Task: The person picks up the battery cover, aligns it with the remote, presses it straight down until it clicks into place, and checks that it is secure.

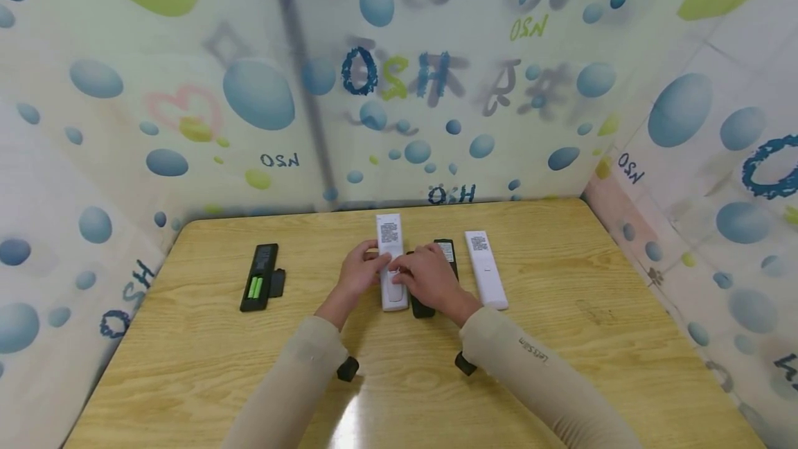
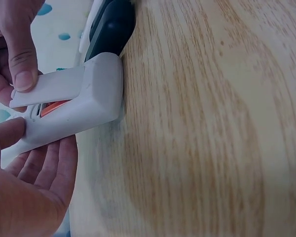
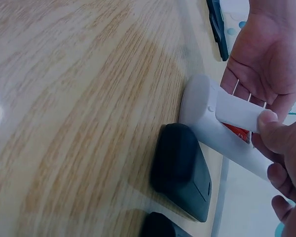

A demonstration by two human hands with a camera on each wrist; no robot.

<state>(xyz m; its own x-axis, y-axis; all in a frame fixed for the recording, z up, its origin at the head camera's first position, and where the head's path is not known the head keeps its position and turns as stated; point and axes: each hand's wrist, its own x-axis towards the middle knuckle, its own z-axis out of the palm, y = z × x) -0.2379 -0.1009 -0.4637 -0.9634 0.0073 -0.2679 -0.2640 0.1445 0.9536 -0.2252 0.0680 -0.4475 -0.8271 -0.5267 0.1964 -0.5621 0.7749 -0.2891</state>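
Observation:
A white remote control point(image 1: 389, 227) lies with its back up in the middle of the table. My left hand point(image 1: 359, 270) grips it, thumb on top and fingers along its side and underneath. With thumb and fingers, my right hand point(image 1: 430, 274) pinches the free end of the white battery cover point(image 2: 54, 86). The cover is tilted up there, while its other end still meets the lower end of the remote. Under the raised cover, part of a red-orange battery point(image 3: 237, 132) shows in the compartment. The rest of the compartment is hidden.
Partly behind my right hand are a black remote point(image 1: 424, 310) and another black remote point(image 1: 446, 248). Another white remote point(image 1: 488, 276) lies to their right. Far left, an opened black remote point(image 1: 258, 265) holds green batteries point(image 1: 255, 287), with its loose black cover point(image 1: 277, 284) beside it.

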